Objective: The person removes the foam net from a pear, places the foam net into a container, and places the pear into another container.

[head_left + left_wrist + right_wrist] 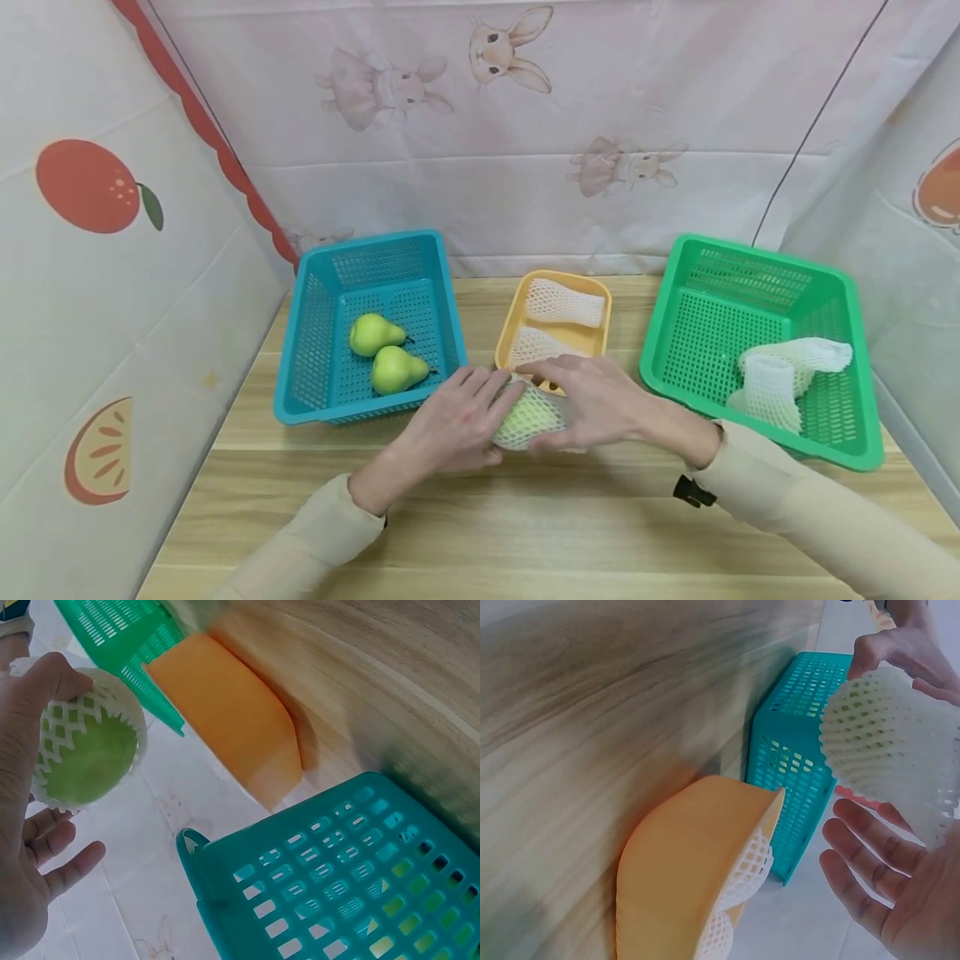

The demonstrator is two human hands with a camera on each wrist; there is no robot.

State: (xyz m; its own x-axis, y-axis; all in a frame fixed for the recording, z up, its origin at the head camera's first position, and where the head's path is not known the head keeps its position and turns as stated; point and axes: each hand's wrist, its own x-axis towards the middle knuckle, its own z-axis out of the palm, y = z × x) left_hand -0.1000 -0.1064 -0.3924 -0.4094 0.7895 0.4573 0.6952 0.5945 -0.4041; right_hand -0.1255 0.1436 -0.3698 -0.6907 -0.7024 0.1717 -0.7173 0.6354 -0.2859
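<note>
A green pear (90,761) sits in a white foam net sleeve (892,735), held between both hands above the table. Its round bottom shows bare at the net's open end in the left wrist view. My left hand (461,421) grips the netted pear at that wide end, with the thumb on the net. From the other side, my right hand (600,400) holds the sleeve around the narrower end, its thumb at the near side. Just behind the hands, a yellow tray (581,336) contains a foam net (562,302) and another foam net (536,343), partly covered by the right hand.
At the left stands a blue basket (452,308) with one pear (372,335) and another pear (396,371) inside. A green basket (868,383) at the right holds white netted bundles (772,392); their contents are hidden. Cloth walls rise behind and beside the wooden table (570,533).
</note>
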